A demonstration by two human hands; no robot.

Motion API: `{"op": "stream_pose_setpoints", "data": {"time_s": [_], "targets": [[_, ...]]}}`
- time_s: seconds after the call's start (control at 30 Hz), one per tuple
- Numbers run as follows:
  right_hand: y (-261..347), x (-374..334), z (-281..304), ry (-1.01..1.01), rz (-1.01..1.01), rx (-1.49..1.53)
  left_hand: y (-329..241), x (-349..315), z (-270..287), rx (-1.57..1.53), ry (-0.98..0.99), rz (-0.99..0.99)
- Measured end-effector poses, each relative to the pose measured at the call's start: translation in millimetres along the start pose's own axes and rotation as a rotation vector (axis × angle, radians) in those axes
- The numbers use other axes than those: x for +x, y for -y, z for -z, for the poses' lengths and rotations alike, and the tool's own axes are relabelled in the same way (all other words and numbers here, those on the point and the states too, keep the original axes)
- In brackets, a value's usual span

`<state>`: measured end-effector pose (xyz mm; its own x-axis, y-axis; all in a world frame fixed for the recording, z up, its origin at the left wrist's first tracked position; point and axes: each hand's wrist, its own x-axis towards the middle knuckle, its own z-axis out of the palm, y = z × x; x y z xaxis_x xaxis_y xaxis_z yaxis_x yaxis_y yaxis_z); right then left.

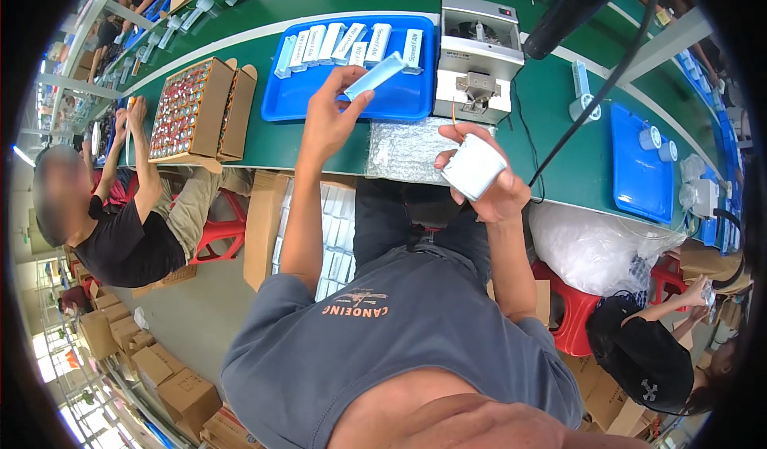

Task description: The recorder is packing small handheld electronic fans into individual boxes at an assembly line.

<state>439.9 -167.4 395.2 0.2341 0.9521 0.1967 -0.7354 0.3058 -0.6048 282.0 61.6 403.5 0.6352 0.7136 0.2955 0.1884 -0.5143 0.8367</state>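
Note:
My left hand (331,115) pinches a long, light-blue plastic housing piece (377,75) by its lower end, above the near edge of the blue tray (276,107). Inside that tray several similar white-and-blue pieces (334,43) lie side by side, with dark print on their faces. Around a white round plastic housing (474,167) are wrapped the fingers of my right hand (505,196), just over the front edge of the table. A thin orange wire (455,112) rises beside the right fingers. The two held parts are apart from each other.
Behind my right hand stands a grey metal bench machine (477,61), next to a dark hanging tool (571,13). An open carton of small parts (185,113) is left of the tray. Bubble wrap (403,152) lies at the table edge. Co-workers (128,225) sit on both sides.

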Motion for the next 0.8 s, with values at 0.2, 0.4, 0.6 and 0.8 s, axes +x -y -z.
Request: {"op": "stream_pose_setpoints", "data": {"time_s": [0.2,0.4,0.6,0.8], "targets": [[-11.2,25.7,-4.3,0.227,-0.038,0.186,-0.1,-14.3,-5.5,-1.277,-0.169,0.182],[2.0,16.3,-13.8,0.184,-0.098,0.010,10.1,-6.4,-23.4,-1.524,-0.121,0.322],[107.4,-45.7,-6.2,0.345,0.584,-0.549,-4.4,-32.1,-0.2,-1.503,0.152,0.311],[235.0,-39.1,64.1,-0.935,0.197,-1.972,-17.7,-58.6,-15.0,-1.103,0.410,0.458]]}}
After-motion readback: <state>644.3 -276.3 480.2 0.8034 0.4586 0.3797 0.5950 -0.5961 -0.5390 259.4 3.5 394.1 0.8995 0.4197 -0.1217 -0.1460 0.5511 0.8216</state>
